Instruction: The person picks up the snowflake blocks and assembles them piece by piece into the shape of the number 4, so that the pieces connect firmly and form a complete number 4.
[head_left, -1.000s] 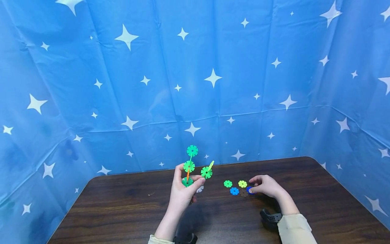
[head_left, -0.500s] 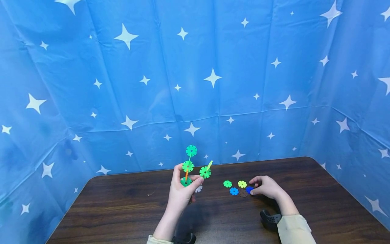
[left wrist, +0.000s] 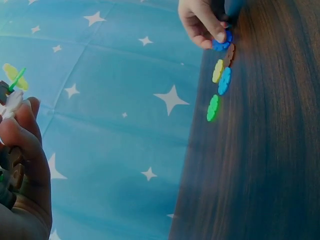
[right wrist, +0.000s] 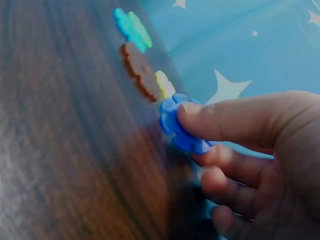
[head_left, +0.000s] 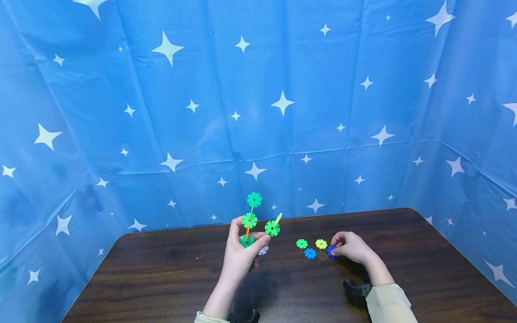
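Observation:
My left hand (head_left: 239,255) holds up a chain of notched plastic discs above the table. Green discs (head_left: 249,220), an orange disc (head_left: 247,232) seen edge-on, a yellow disc (head_left: 278,219) and a white disc (head_left: 263,250) show in it; the fingers and palm hide part of it. At the right, thumb and fingers of my right hand (head_left: 354,248) pinch a dark blue notched disc (right wrist: 182,125), tilted up in the right wrist view. Just left of it lie a brown disc (head_left: 322,255), a yellow disc (head_left: 321,243), a light blue disc (head_left: 310,253) and a green disc (head_left: 301,243).
The dark wood-grain table (head_left: 161,278) reaches back to a blue curtain (head_left: 226,134) with white stars, which also closes in both sides. Black straps sit at both wrists, the right one (head_left: 357,288) low over the tabletop.
The dark blue disc, flat on the table before, is now tipped up between my right thumb and fingers. My left hand and its chain stay nearly still.

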{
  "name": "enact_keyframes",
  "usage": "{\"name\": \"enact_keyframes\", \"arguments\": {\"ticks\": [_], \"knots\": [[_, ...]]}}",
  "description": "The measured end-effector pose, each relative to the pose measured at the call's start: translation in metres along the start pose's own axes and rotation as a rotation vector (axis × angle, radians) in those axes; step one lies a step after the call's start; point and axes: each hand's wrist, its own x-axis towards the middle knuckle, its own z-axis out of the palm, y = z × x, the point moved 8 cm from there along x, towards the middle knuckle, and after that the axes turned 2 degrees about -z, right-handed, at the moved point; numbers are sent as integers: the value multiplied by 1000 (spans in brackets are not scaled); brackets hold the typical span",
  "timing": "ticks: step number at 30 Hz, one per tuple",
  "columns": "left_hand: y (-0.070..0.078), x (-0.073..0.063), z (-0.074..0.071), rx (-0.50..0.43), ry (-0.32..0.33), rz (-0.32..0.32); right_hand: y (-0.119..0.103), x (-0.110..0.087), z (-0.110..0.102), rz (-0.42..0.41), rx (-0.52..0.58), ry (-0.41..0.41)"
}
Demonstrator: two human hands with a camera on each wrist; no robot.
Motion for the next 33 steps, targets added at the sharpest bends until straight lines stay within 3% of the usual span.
{"name": "enact_keyframes", "arguments": {"ticks": [5, 12, 16, 24, 28, 33], "knots": [[-2, 0, 0, 7, -1, -23, -24, 5, -4, -22, 130, 13], [-4, 1, 1, 23, -5, -23, -95, 13, -15, -188, 471, 33], [-5, 0, 1, 22, 1, -28, -130, 11, -8, -227, 601, 34], [-6, -1, 4, 31, -9, -36, -160, 4, 4, -228, 632, 122], [-6, 0, 5, 53, -14, -41, -164, 4, 6, -235, 627, 170], [-6, 1, 6, 56, -24, -31, -165, 5, 9, -246, 611, 167]]}}
